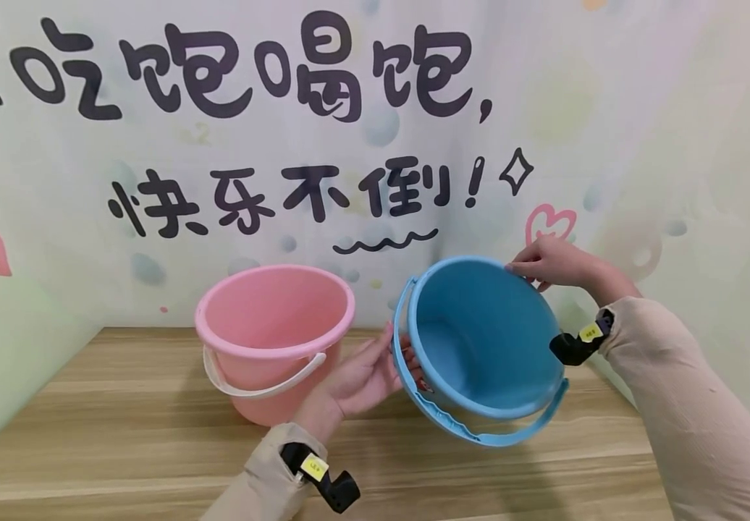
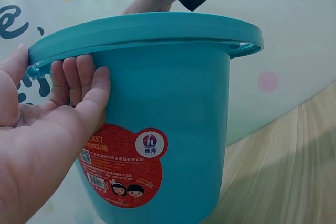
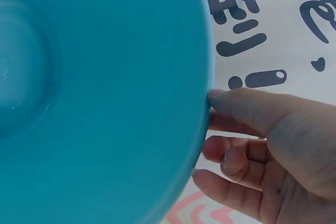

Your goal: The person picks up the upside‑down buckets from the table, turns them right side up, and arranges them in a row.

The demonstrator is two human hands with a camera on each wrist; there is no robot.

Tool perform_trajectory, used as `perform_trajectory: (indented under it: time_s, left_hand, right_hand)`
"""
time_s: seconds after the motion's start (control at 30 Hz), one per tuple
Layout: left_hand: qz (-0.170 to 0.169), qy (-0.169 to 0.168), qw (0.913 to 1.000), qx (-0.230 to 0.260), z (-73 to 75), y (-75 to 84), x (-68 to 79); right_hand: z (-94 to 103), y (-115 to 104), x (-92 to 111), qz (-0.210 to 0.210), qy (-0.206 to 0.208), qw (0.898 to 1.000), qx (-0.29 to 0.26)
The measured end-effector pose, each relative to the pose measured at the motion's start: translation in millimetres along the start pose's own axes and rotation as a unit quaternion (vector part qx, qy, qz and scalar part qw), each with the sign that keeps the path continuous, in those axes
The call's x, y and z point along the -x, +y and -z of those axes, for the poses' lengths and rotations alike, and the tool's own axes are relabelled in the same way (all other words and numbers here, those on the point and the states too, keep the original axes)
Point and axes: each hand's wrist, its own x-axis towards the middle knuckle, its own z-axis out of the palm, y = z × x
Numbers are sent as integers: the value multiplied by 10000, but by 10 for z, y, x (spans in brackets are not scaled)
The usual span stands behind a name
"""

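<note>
A blue bucket point(image 1: 489, 325) is tilted, its mouth facing the head camera and its inside visible. My left hand point(image 1: 367, 376) holds its left side, fingers curled beneath the rim and thumb at the edge, as the left wrist view shows. At the upper right of the rim, my right hand point(image 1: 554, 262) pinches the edge between thumb and fingers. The blue handle point(image 1: 445, 420) hangs along the lower front of the mouth. A red label point(image 2: 123, 171) is on the bucket's outer wall. Whether its base touches the table cannot be seen.
Left of the blue bucket, a pink bucket point(image 1: 274, 353) stands upright on the wooden table point(image 1: 121, 441), its white handle point(image 1: 264, 391) lowered at the front. A printed wall covering point(image 1: 153, 152) with large black characters rises behind the table.
</note>
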Motion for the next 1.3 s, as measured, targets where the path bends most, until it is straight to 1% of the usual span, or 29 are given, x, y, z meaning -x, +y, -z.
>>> perform_trajectory:
  time_s: [0.1,0.2,0.27,0.37,0.43,0.53,0.63,0.77,0.97,1.13,1.3]
  left_hand:
    - [-72,60,9999,119,0,-14,17]
    - [-121,213,9994,230,7,-18,47]
    - [-117,386,9986,335,8,-15,67]
    - [-113,603,9974,384,5,-12,78]
    - [-108,757,9963,400,3,-8,76]
    - [-149,1043,9935,433,0,5,78]
    - [-218,1295,9899,536,-1,21,80]
    - [-299,1496,9864,616,-2,37,68]
    - [-422,2027,9762,646,-13,48,24]
    - [-486,2259,9706,681,-21,54,-3]
    - [-546,2311,9683,776,-11,51,-34]
  right_hand:
    - [-10,22,26,68,-38,10000,-31]
    - [-33,52,57,14,-265,9995,-173]
    - [-53,70,72,-79,-521,9979,-383]
    - [-89,99,80,-290,-891,9925,-782]
    - [-106,112,87,-485,-1029,9886,-988]
    - [-126,122,95,-645,-1082,9853,-1151]
    - [-152,140,97,-511,-952,9864,-1237]
    - [-206,197,92,-220,-694,9873,-1411]
    - [-289,325,108,-32,-283,9846,-1723]
    - [-342,417,134,60,-3,9802,-1978]
    - [-391,492,166,-25,224,9734,-2279]
